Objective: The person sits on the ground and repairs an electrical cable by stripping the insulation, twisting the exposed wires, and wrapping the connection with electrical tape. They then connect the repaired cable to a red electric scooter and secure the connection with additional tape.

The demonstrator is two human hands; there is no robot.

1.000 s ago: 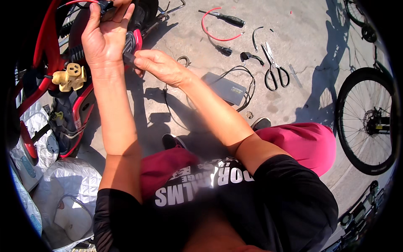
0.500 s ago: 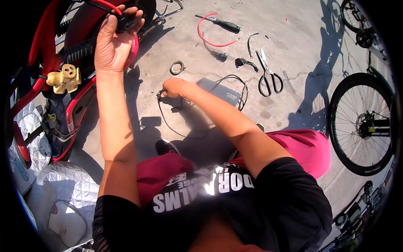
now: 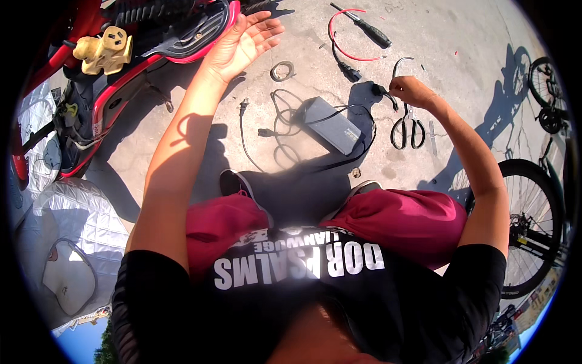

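Observation:
My left hand [image 3: 242,47] is open, palm up with fingers spread, beside the red scooter's footboard [image 3: 197,30]. Nothing lies in it. On the right, my right hand [image 3: 413,92] is closed in a pinch on a black plug with a short cut cable [image 3: 384,93]. Below that hand lie black-handled scissors [image 3: 407,132], their blades mostly covered by it. A grey charger box [image 3: 333,128] rests on the ground between my hands, its black cords looped around it. One cord's plug [image 3: 244,107] lies left of the box.
A screwdriver [image 3: 373,33], a red wire [image 3: 331,37], another black plug [image 3: 350,73] and a tape-like ring [image 3: 282,71] lie on the concrete. A yellow multi-socket [image 3: 108,50] hangs by the scooter. A bicycle wheel [image 3: 533,224] stands at the right, a silver quilted cover [image 3: 79,212] at the left.
My left hand has let go of the black connector by the scooter and opened. My right hand has left the charger cord's plug and moved right to the short-cabled plug. The view has shifted.

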